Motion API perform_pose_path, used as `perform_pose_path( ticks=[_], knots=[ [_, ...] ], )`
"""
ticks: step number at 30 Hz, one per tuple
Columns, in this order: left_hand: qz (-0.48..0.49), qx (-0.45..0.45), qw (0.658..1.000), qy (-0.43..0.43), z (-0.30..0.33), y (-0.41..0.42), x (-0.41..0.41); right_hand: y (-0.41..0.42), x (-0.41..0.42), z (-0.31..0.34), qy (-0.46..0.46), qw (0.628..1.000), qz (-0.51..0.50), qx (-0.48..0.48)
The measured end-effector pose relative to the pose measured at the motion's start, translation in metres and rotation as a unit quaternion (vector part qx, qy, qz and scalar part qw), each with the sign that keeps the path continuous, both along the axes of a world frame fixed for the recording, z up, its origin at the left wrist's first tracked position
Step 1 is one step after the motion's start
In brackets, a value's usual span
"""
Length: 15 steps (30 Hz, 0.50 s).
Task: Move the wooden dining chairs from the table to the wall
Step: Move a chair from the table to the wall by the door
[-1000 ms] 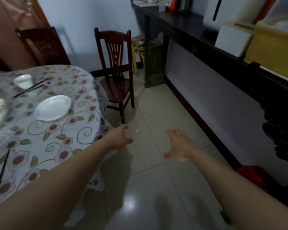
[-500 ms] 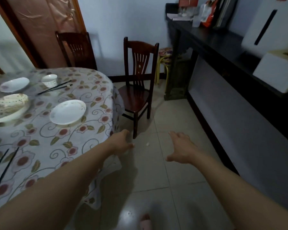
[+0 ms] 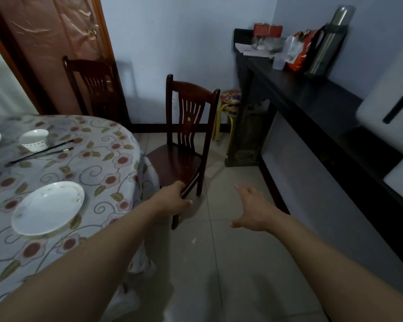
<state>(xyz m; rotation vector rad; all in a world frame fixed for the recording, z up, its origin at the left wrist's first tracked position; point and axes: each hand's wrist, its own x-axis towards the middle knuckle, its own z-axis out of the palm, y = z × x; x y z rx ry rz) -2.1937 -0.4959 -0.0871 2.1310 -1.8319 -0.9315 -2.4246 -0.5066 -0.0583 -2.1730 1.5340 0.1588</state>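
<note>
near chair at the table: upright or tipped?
Upright. The near chair shows its backrest vertical, seat level and visible legs down on the floor tiles. The left hand grips the seat's front corner; no lift visible.

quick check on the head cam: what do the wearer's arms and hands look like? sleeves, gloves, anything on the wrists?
Both forearms are bare right to the bottom edge of the frame, with no sleeve in view. The left hand and right hand wear no gloves. No watch, band or ring shows on either wrist or on the fingers. The light is dim, so small marks could be missed.
</note>
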Motion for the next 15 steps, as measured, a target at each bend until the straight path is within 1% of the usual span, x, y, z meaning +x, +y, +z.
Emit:
perform_pose_path(
  ticks=[3,8,12,15],
  knots=[
    [0.021,-0.007,1.0,-0.017,-0.002,-0.047,-0.002,-0.054,0.005,-0.004,-0.014,1.0,0.013,-0.014],
    [0.087,-0.021,0.996,0.006,-0.004,-0.129,-0.013,-0.159,0.009,-0.011,-0.025,0.998,0.051,-0.026],
    [0.132,-0.029,0.991,0.001,0.001,-0.184,-0.015,-0.239,0.016,-0.012,0.0,0.997,0.074,-0.025],
    [0.157,-0.028,0.987,0.011,0.004,-0.219,-0.012,-0.284,0.025,-0.009,0.006,0.995,0.094,-0.031]
  ],
)
